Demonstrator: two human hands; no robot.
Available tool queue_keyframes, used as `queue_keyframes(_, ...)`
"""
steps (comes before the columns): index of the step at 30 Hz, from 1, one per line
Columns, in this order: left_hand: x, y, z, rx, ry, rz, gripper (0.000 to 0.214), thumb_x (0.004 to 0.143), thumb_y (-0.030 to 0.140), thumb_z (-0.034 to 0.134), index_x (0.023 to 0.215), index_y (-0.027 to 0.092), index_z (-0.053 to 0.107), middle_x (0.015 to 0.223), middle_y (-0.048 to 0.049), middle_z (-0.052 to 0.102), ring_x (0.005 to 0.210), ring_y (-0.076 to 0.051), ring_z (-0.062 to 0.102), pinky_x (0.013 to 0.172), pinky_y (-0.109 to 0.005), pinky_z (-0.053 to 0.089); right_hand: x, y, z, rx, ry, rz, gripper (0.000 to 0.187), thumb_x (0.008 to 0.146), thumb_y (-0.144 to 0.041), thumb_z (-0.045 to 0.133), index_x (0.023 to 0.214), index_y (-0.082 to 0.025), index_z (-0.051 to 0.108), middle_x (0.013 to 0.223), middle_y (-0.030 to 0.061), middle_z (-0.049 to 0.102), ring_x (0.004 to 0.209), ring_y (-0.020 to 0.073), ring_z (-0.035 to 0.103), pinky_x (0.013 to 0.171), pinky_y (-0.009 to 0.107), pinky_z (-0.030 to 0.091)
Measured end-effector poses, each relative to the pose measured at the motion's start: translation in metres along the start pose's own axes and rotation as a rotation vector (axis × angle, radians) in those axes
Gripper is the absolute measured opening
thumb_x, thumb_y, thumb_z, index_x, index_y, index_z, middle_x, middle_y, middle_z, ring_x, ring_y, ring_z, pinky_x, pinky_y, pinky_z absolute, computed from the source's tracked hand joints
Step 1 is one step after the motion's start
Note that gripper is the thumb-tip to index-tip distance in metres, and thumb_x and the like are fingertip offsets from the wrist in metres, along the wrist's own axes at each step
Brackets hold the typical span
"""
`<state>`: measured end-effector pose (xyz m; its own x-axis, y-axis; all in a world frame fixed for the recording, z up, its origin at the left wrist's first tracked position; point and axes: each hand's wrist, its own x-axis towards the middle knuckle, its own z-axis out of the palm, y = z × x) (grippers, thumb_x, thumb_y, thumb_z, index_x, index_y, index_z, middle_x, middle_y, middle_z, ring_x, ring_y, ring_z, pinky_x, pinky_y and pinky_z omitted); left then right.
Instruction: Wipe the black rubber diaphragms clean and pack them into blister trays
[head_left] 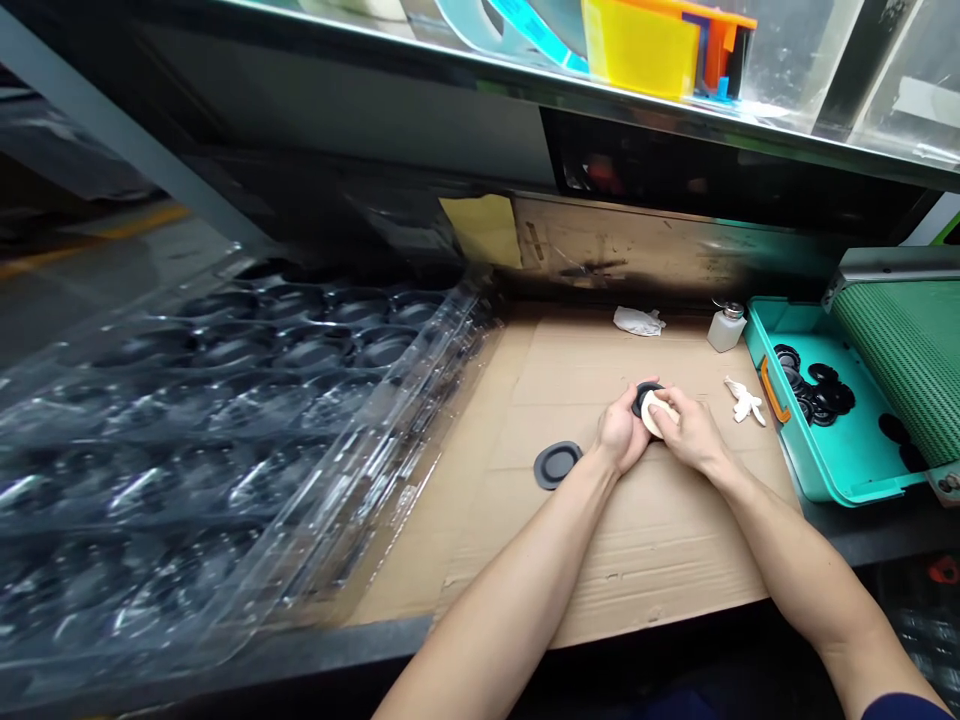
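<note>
Texts, labels, brands, numbers, signs: none legible from where I stand; blue strip (pixel 538 32) up top, any print unreadable.

Cardboard (pixel 622 570) — dark disc (pixel 558 466), bottle (pixel 726 328), white scraps (pixel 637 321)

At right of centre in the frame, the pad (pixel 655 413) and the right hand (pixel 690 430) hide part of the disc (pixel 640 396). The trays (pixel 300 420) at left are blurred and cut off by the left edge. At right, the belt (pixel 911 340), cropped by the edge, covers part of the bin (pixel 847 455).
</note>
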<state>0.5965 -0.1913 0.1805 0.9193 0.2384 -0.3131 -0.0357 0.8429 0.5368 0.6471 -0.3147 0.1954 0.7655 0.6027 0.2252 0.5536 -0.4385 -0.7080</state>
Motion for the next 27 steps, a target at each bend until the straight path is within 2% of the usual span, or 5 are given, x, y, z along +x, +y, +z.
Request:
queue_keyframes(9,-0.001,0.0,-0.003,0.05,-0.034,0.022,0.033,0.107,0.032,0.041,0.11,0.014,0.068,0.105,-0.0133,0.076,0.104,-0.024,0.073,0.103,-0.042,0.054,0.011,0.004,-0.009,0.383,-0.21,0.063,0.03,0.088,-0.039,0.062,0.102,-0.016,0.075,0.092,0.0039,0.075,0.08,0.0165,0.067,0.074,0.027,0.051)
queue_keyframes(12,-0.001,0.0,-0.003,0.043,-0.048,0.003,0.031,0.106,0.032,0.044,0.111,0.013,0.068,0.108,-0.015,0.076,0.107,-0.025,0.073,0.103,-0.044,0.055,0.009,0.012,-0.022,0.25,-0.251,0.047,0.025,0.088,-0.036,0.064,0.097,-0.017,0.078,0.093,0.0047,0.076,0.084,0.0182,0.068,0.08,0.029,0.051)
queue_keyframes(17,0.003,-0.003,-0.003,0.032,-0.044,0.022,0.031,0.106,0.031,0.044,0.11,0.013,0.069,0.111,-0.0148,0.075,0.111,-0.025,0.072,0.104,-0.044,0.055,0.01,0.006,-0.019,0.001,-0.012,-0.003,0.025,0.096,-0.032,0.058,0.112,-0.026,0.076,0.102,0.0023,0.078,0.091,0.0193,0.071,0.086,0.03,0.053)
queue_keyframes(20,0.002,-0.001,-0.005,0.002,-0.026,0.011,0.035,0.107,0.03,0.041,0.106,0.011,0.07,0.109,-0.0151,0.076,0.11,-0.026,0.072,0.106,-0.044,0.055,0.011,0.0,-0.019,-0.04,-0.133,-0.052,0.025,0.097,-0.033,0.058,0.114,-0.029,0.077,0.106,0.0002,0.079,0.096,0.0185,0.072,0.089,0.028,0.052)
queue_keyframes(27,0.002,-0.007,0.0,0.018,-0.028,-0.025,0.04,0.107,0.032,0.041,0.112,0.008,0.072,0.114,-0.0187,0.076,0.117,-0.028,0.071,0.109,-0.045,0.053,0.003,-0.014,-0.019,-0.551,-0.073,0.15,0.049,0.109,-0.052,0.038,0.152,-0.036,0.054,0.105,0.0084,0.079,0.094,0.0262,0.074,0.087,0.036,0.052)
